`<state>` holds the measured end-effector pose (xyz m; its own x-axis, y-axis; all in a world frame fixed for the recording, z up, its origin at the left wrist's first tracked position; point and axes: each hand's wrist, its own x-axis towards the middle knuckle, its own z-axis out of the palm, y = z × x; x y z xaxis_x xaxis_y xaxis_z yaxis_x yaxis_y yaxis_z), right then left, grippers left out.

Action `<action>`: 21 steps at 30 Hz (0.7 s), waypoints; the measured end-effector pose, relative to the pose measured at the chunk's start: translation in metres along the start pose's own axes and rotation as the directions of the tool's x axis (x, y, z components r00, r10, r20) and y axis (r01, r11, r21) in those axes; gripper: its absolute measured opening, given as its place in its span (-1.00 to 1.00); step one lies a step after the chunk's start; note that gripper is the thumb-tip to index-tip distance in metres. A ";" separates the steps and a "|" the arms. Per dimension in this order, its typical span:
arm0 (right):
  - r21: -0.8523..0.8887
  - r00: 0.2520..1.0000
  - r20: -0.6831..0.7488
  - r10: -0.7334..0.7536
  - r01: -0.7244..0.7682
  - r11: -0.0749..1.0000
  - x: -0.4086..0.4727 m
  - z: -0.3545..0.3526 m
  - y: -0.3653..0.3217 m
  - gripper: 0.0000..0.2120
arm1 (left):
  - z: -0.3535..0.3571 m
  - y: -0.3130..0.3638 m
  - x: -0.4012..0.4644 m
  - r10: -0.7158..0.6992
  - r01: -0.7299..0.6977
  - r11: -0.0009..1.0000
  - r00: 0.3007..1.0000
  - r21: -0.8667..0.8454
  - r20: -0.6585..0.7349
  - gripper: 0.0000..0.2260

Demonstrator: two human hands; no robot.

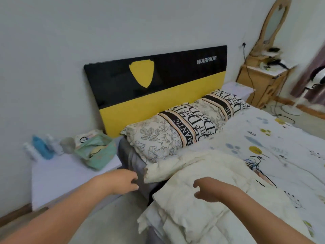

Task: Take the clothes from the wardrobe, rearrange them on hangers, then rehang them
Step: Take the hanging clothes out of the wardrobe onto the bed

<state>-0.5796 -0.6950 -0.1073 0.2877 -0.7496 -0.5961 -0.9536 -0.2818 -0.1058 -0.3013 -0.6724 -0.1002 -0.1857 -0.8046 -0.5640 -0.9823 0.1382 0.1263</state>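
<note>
From the head camera: the left hand (121, 181) hovers by the bed's (274, 138) edge, fingers loosely curled, holding nothing. The right hand (209, 190) hangs, fingers relaxed and apart, over cream clothes (190, 212) heaped on the bed.

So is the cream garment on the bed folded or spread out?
Neither neatly: the cream garment lies crumpled in loose overlapping layers at the bed's near corner.
</note>
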 end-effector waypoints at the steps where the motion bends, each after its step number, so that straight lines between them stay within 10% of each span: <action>1: -0.027 1.000 -0.001 -0.029 0.029 0.999 0.001 -0.001 -0.009 -0.55 | 0.007 -0.005 -0.014 -0.027 0.027 0.999 1.000 -0.029 0.001 -0.60; 21: -0.297 0.793 0.172 -0.584 0.607 0.737 -0.045 0.057 -0.339 -0.54 | 0.199 -0.158 -0.319 -0.593 0.565 0.693 0.800 -0.447 0.090 -0.61</action>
<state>-0.2742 -0.5313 -0.0903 0.7701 -0.3271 -0.5477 -0.5019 -0.8406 -0.2038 -0.0919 -0.3223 -0.1025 0.4323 -0.6737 -0.5994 -0.7754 -0.6170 0.1342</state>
